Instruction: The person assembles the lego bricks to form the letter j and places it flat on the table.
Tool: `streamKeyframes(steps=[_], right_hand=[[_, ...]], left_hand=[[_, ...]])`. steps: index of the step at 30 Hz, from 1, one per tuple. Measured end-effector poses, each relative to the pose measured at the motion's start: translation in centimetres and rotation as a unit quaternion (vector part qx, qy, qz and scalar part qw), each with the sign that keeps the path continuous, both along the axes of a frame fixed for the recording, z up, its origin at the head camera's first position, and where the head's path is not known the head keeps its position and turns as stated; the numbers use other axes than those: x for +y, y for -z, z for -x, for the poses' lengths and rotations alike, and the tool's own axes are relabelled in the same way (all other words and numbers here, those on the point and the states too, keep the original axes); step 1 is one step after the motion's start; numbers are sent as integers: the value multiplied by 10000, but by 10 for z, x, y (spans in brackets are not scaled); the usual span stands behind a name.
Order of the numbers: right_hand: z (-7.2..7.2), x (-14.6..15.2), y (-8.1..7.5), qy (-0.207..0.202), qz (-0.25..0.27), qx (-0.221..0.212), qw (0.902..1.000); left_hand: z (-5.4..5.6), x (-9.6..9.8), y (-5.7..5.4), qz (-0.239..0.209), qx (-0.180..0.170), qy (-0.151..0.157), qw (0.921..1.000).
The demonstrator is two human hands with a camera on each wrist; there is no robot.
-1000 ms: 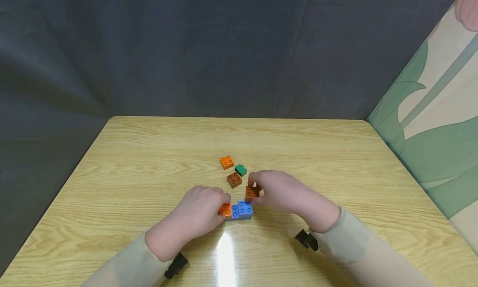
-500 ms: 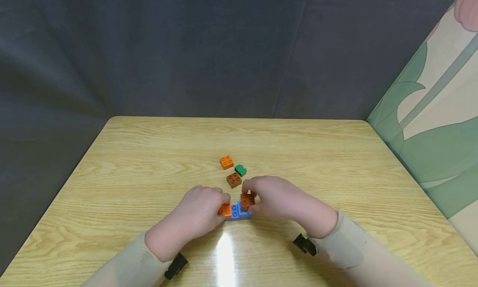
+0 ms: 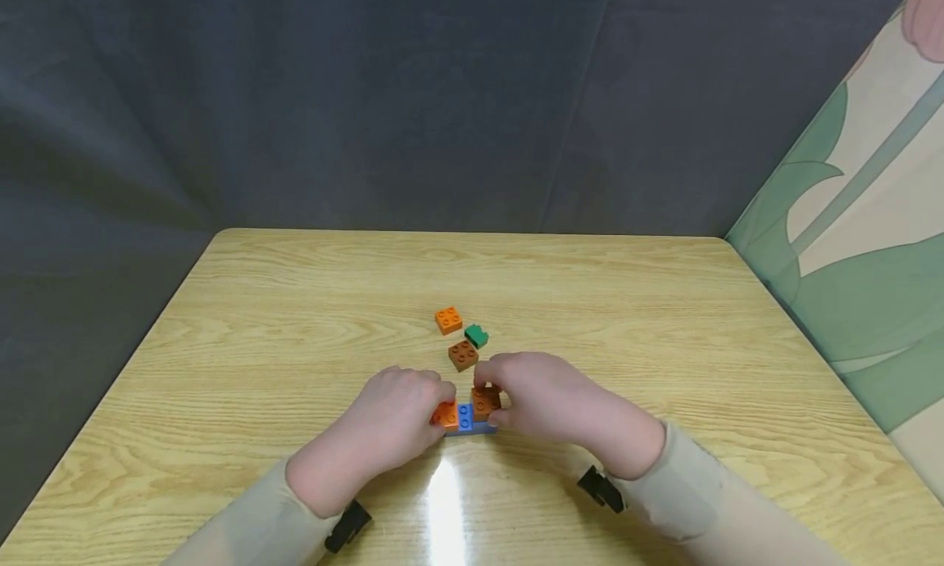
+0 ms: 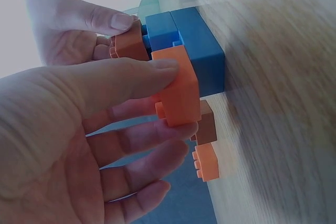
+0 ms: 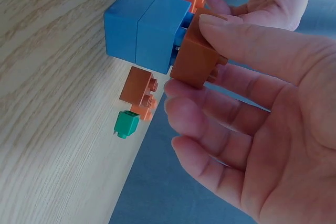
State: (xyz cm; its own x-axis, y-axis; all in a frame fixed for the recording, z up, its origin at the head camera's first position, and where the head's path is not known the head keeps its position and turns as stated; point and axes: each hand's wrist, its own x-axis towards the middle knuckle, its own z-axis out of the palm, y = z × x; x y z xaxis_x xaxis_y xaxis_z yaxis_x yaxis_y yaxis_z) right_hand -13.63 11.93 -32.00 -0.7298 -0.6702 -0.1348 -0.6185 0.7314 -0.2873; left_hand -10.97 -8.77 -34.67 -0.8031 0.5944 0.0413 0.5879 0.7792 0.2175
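Note:
My left hand pinches an orange toy building brick between thumb and fingers. That brick sits at the left end of a long blue brick on the table. On the base's right part stands a smaller blue brick. My right hand holds a brown brick by its sides, directly over the smaller blue one. Blue studs show in a narrow gap between these two in the right wrist view. From the head view, the brown brick covers the smaller blue brick's top.
Beyond the hands lie a second brown brick, a small green brick and another orange brick. The wooden table ends at a dark curtain; a flower-patterned panel stands to the right.
My right hand has moved left and toward me, bringing the brown brick from behind the blue brick's right corner to over its top. The left hand stays put on the orange brick.

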Motion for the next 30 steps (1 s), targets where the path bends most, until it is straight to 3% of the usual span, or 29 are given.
streamKeyframes(steps=[30], right_hand=[[-4, -3, 4, -426, 38, 477, 9979]], left_hand=[[0, 1, 0, -76, -30, -78, 9999]])
